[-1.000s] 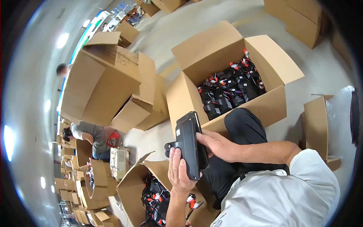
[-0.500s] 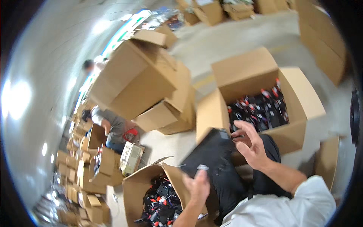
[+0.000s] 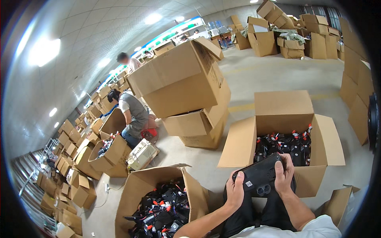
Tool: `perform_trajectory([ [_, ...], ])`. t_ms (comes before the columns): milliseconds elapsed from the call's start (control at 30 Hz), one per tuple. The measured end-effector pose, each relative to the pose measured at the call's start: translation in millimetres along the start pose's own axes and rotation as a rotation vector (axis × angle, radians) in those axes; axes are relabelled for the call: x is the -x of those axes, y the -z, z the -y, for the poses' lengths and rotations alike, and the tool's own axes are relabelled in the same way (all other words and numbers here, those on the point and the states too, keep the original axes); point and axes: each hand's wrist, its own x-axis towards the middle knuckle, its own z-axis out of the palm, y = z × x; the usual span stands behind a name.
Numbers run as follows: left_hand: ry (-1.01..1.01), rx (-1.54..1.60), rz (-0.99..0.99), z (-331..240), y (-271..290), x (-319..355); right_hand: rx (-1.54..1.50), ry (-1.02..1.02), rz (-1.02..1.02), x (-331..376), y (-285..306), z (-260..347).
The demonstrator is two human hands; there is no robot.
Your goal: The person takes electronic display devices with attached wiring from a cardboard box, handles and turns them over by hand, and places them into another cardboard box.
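A flat black plastic device (image 3: 258, 173) with a small white label and round details is held above my lap. My left hand (image 3: 235, 191) is closed on its left end, thumb on top. My right hand (image 3: 284, 175) grips the right end, thumb also on the upper face. Just beyond the device stands an open cardboard box (image 3: 283, 104), holding several black devices (image 3: 295, 147) with red and white parts. To my left, another open box (image 3: 129, 194) contains a jumbled heap of black devices and cables (image 3: 162, 214).
Large stacked cartons (image 3: 174, 83) stand ahead to the left. Past them a person (image 3: 133, 113) bends over a box (image 3: 113, 158), near a beige machine (image 3: 142, 154). More cartons (image 3: 264, 41) line the back, and tall cardboard (image 3: 354, 87) rises at the right.
My right hand, earlier open and apart from the device, now grips it. The device, earlier tilted in my left hand, now lies between both hands. My view has tipped up.
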Motion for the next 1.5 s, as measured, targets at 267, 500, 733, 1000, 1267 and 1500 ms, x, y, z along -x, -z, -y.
perform_trajectory([
  [267,-0.129,-0.218,0.099,-21,-8,-9,-0.113,-0.288,0.375,-7,30,6],
  [500,-0.155,-0.449,0.178,-22,-38,-24,-0.07,-0.364,0.361,-12,66,-3],
  [733,0.016,-0.795,0.297,-12,-45,-63,0.283,-0.104,0.654,-39,95,-7],
  [1000,0.4,-0.275,1.122,42,-33,-80,-0.294,-0.421,0.265,-40,116,-38],
  [1267,-0.448,-1.233,0.681,70,-88,-212,-0.031,-0.711,-0.029,-129,216,-141],
  [1500,-0.805,-1.054,0.743,110,-157,-171,0.566,-1.244,-0.159,-131,277,-302],
])
